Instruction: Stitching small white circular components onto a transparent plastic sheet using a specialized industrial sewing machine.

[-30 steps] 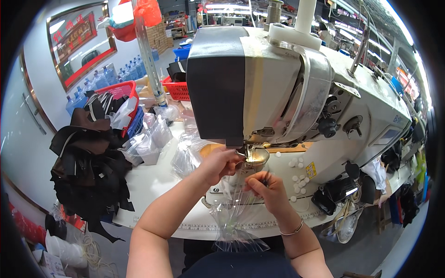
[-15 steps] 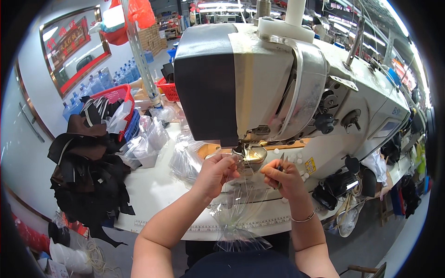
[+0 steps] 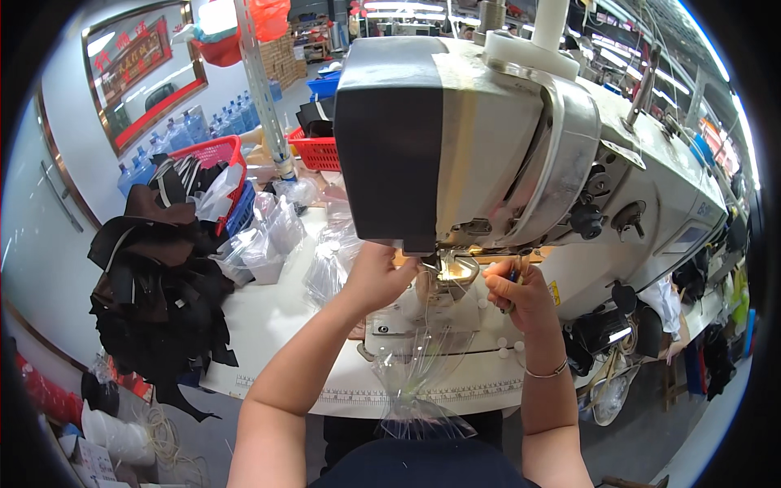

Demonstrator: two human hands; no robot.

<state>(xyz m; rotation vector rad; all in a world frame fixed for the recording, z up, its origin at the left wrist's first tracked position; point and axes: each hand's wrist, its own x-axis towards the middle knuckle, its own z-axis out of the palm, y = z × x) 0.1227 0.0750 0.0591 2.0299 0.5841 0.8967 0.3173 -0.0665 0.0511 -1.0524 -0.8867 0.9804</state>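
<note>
A large white and dark grey sewing machine (image 3: 488, 138) fills the middle, its needle area lit from below the head. My left hand (image 3: 381, 276) is raised to the left of the needle area, fingers bent together in a pinch. Whatever those fingertips hold, if anything, is too small to make out. To the right of the lit spot, my right hand (image 3: 525, 294) is closed around small scissors, mostly hidden in the palm. Below the needle, a clear plastic bag (image 3: 411, 378) hangs at the table's front edge between my forearms.
Black and brown fabric scraps (image 3: 159, 285) are heaped at the left, beside a red basket (image 3: 220, 154). Clear plastic bags (image 3: 335, 256) lie behind my left forearm. Small white round pieces (image 3: 502, 353) sit near my right wrist. A ruler strip (image 3: 342, 396) follows the front edge.
The view has shifted, so the machine appears farther right. My left hand has moved up toward the needle area; my right hand has moved up and away from it, still holding the scissors.
</note>
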